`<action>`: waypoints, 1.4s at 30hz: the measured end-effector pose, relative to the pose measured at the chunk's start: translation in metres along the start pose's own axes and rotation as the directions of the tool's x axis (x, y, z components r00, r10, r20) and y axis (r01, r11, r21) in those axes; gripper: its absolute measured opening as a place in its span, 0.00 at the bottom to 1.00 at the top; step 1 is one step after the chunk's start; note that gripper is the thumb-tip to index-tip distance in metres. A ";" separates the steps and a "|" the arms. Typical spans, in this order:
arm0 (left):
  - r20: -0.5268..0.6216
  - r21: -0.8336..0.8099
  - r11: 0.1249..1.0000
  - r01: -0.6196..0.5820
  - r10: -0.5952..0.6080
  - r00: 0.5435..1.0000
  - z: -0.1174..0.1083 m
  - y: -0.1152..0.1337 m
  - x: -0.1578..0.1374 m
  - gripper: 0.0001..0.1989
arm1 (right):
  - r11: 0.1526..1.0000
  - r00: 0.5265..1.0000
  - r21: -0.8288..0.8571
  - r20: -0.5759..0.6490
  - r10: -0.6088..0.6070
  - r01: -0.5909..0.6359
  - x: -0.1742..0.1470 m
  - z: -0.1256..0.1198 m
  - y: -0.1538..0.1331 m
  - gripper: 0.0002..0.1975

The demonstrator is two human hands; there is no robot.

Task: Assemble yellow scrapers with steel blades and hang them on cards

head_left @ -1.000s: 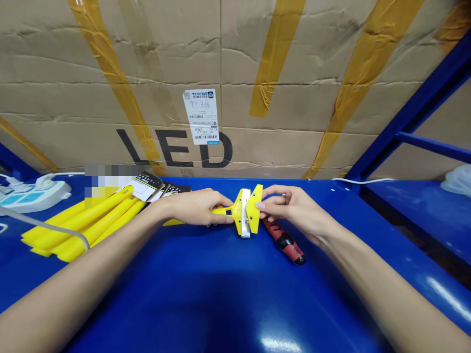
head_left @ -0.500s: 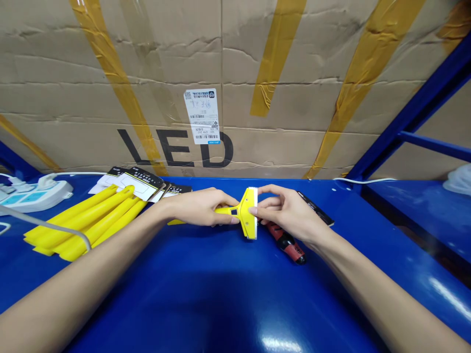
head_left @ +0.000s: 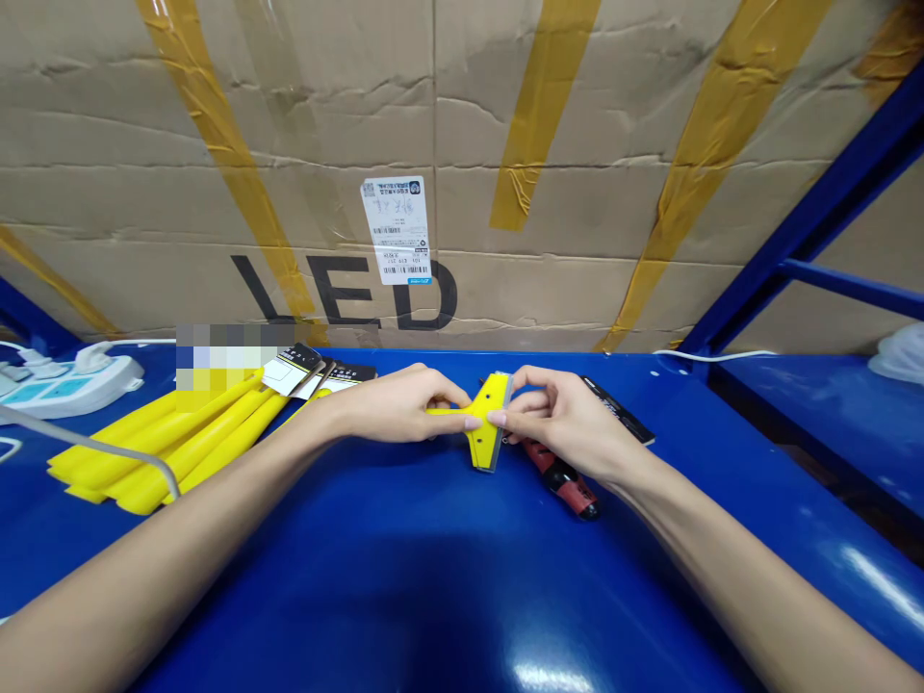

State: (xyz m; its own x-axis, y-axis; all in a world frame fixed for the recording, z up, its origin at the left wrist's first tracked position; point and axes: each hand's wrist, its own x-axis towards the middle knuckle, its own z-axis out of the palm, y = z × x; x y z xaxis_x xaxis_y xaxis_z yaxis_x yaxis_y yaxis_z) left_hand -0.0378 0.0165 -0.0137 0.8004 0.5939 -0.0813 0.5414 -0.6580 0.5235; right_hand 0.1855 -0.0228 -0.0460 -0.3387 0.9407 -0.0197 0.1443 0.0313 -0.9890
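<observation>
Between my hands is a yellow scraper (head_left: pixel 485 435), held above the blue surface with its wide head to the right. My left hand (head_left: pixel 404 404) is closed round its handle, the thumb lying at the base of the head. With thumb and fingers, my right hand (head_left: pixel 552 414) pinches the head at its greyish, see-through-looking edge. Below and behind the right hand lies a red and black handled tool (head_left: pixel 567 481), its far end hidden. A flat black item (head_left: pixel 621 412) lies just beyond that hand.
Several yellow scraper handles or sleeves (head_left: pixel 159 443) with printed cards (head_left: pixel 293 371) lie at left, crossed by a grey cable (head_left: pixel 108 441). A white power strip (head_left: pixel 93 385) sits farther left. A large taped cardboard box (head_left: pixel 476 115) stands behind; a blue frame post (head_left: pixel 808 212) rises at right.
The scraper has turned over in my hands, showing its other face. Its edge looked white and now looks greyish. My left thumb has shifted onto the base of the head.
</observation>
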 end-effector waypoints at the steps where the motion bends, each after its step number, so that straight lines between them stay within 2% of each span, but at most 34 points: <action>1: -0.001 0.001 1.000 -0.005 0.005 1.000 0.000 0.000 0.000 0.24 | 1.000 1.000 -0.006 -0.001 -0.004 0.004 0.000 0.000 -0.001 0.19; 8: -0.023 0.017 1.000 0.001 -0.001 1.000 0.000 0.001 0.001 0.24 | 0.999 1.000 -0.032 -0.026 -0.016 0.015 0.000 0.001 -0.002 0.20; 12: -0.051 -0.006 0.999 0.042 -0.043 0.998 0.000 0.005 0.001 0.22 | 1.000 0.999 0.021 -0.042 -0.006 0.007 0.001 -0.007 -0.007 0.21; 14: -0.065 -0.035 0.998 0.054 -0.056 0.996 0.000 0.007 0.002 0.22 | 0.997 0.991 0.070 -0.133 -0.006 0.015 0.002 -0.017 -0.012 0.21; 16: -0.072 -0.048 0.997 0.056 -0.060 0.996 0.000 0.009 0.003 0.21 | 0.994 0.959 0.089 -0.281 -0.042 0.070 0.003 -0.030 -0.014 0.18; 17: -0.071 -0.052 0.997 0.058 -0.062 0.996 0.001 0.009 0.004 0.21 | 0.994 0.942 0.069 -0.332 -0.054 0.081 0.003 -0.036 -0.014 0.16; 19: -0.075 -0.061 0.996 0.065 -0.069 0.995 0.002 0.008 0.005 0.21 | 0.997 0.931 -0.042 -0.358 -0.076 0.065 0.004 -0.044 -0.012 0.13; 22: -0.076 -0.093 0.991 0.094 -0.101 0.992 0.003 0.004 0.005 0.21 | 0.945 0.938 -0.328 -0.330 -0.108 -0.007 0.004 -0.045 -0.007 0.08; 24: -0.068 -0.138 0.984 0.117 -0.127 0.989 0.003 0.001 0.004 0.21 | 0.914 0.958 -0.405 -0.268 -0.103 -0.015 0.003 -0.038 -0.006 0.07; 27: -0.063 -0.215 0.970 0.111 -0.127 0.990 0.001 -0.002 0.002 0.20 | 0.961 0.991 -0.275 -0.116 -0.063 0.029 0.001 -0.025 -0.008 0.12; 31: -0.076 -0.231 0.970 0.070 -0.090 0.993 0.000 0.000 0.001 0.21 | 0.995 0.999 -0.086 0.018 -0.039 0.040 0.001 -0.015 -0.005 0.17; 37: -0.095 -0.133 0.991 0.030 -0.043 0.995 0.002 0.002 0.003 0.21 | 0.994 0.996 -0.070 0.030 -0.082 0.084 0.003 -0.012 0.002 0.11; 42: -0.116 -0.098 0.995 0.023 -0.034 0.993 0.005 -0.001 0.005 0.23 | 0.992 0.997 -0.101 -0.008 -0.077 0.076 0.001 -0.007 -0.002 0.13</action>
State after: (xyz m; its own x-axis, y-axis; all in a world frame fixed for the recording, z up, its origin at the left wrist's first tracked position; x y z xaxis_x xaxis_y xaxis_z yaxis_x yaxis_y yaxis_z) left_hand -0.0333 0.0178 -0.0186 0.7463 0.6656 -0.0005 0.5319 -0.5959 0.6017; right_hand 0.1917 -0.0192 -0.0425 -0.3416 0.9381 0.0574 0.2113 0.1361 -0.9679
